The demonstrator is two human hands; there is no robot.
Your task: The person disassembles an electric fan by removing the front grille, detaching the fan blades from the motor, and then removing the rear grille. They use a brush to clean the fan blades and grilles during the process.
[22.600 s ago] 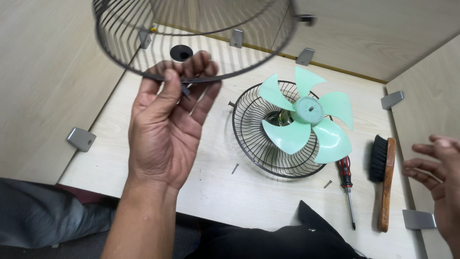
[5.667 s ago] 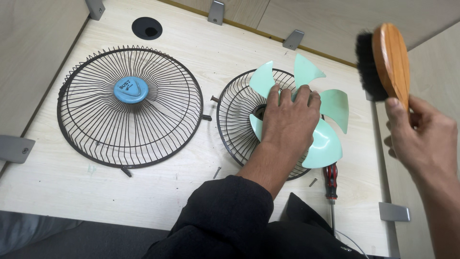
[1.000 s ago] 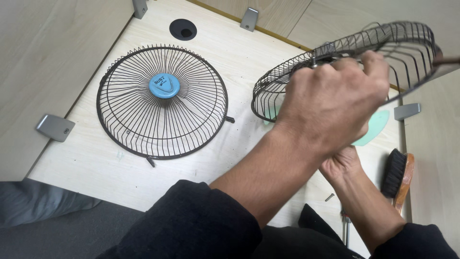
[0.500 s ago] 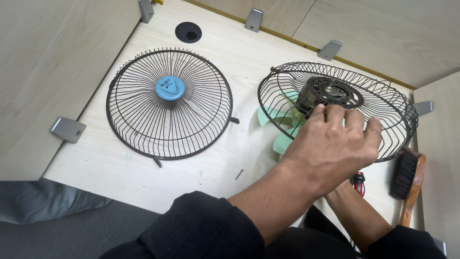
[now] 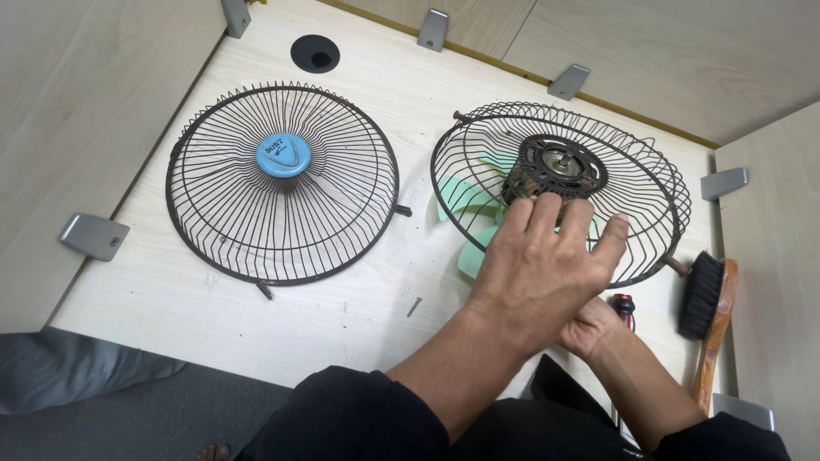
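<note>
To my left a round black wire fan guard [image 5: 282, 183] with a blue centre cap [image 5: 284, 155] lies flat on my pale wooden desk [image 5: 154, 290]. A small screw [image 5: 413, 306] lies just in front of it. Behind it is a round cable hole [image 5: 314, 54]. A wooden-handled black brush [image 5: 707, 307] lies at my right, near a grey metal bracket [image 5: 723, 182].

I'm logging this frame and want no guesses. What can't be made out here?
Head view:
- Right hand: mostly hidden under the left hand; its grip is unclear.
- Green fan blades: partly hidden behind the rear grille.
- Screwdriver: only the handle tip shows.
- Brush: handle end covered by a sleeve.
</note>
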